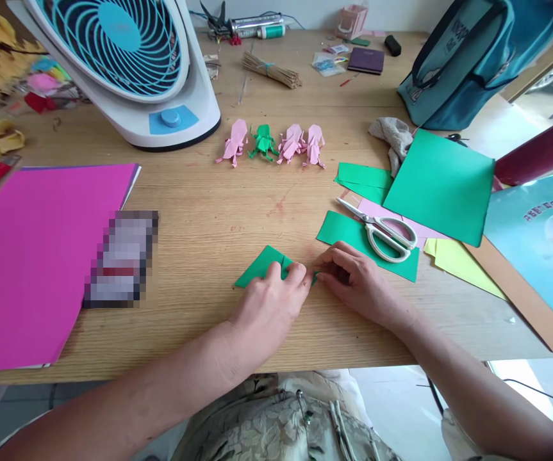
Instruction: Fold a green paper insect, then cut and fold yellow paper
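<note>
A small folded piece of green paper (257,266) lies on the wooden table close to the front edge, its pointed end toward the left. My left hand (276,301) is over its right part, with bent fingers holding it against the tabletop. At the paper's right tip my right hand (353,278) pinches with thumb and forefinger; only a sliver of green shows there. The fingers hide much of the fold. Just beyond my right hand, white-handled scissors (391,238) rest on a flat green strip (341,229).
Pink origami frogs (293,142) and a green one (263,141) stand in a row further back. A fan (170,121) is behind at left, above magenta sheets (40,256) and a blurred-out phone (122,259). Green sheets (442,186), a red cylinder (540,150) and a blue bag (468,70) occupy the right.
</note>
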The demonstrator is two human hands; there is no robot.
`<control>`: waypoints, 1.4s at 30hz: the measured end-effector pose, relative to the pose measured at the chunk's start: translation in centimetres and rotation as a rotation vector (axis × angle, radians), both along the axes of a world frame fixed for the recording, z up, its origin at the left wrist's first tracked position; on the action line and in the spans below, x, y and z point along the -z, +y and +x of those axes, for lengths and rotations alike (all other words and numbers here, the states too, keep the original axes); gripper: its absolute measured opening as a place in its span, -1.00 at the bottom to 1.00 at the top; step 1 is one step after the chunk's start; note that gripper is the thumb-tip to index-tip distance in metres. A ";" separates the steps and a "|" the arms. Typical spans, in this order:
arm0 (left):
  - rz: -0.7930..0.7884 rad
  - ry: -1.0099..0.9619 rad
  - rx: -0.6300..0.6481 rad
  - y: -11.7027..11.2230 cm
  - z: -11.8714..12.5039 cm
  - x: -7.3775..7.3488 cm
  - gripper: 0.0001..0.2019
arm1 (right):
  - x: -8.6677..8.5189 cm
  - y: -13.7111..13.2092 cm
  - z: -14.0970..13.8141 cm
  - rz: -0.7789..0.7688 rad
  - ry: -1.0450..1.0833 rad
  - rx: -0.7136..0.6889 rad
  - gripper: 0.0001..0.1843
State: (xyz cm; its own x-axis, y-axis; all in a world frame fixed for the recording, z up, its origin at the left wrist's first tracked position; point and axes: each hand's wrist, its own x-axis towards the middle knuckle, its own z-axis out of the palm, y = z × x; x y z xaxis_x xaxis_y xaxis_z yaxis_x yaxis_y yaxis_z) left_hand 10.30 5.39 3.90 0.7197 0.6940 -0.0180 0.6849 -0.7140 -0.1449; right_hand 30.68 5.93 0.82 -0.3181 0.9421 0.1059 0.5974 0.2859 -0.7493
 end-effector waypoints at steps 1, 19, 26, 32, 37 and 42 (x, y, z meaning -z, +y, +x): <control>-0.014 -0.015 0.013 0.3 -0.1 -0.2 -0.64 | 0.0 0.0 0.0 -0.002 0.008 0.005 -0.93; -0.206 -0.444 0.089 3.7 -1.0 1.9 -0.83 | 0.1 0.1 -0.1 -0.007 0.051 0.024 -0.90; -0.050 -0.664 -0.009 3.7 -1.3 2.4 -0.82 | -0.7 -1.2 -1.3 -0.037 0.152 0.148 -0.79; 0.039 -0.945 -0.096 3.4 -1.3 1.3 -0.84 | -1.9 -1.6 -4.9 -0.290 0.362 0.069 -0.64; -0.027 -1.138 -0.153 3.3 -2.0 0.6 -0.86 | -1.9 -0.7 -7.6 -0.265 0.629 0.098 -0.64; -0.056 -1.251 -0.232 3.5 -2.6 0.4 -0.90 | -1.7 -0.1 -8.1 -0.121 0.553 0.185 -0.78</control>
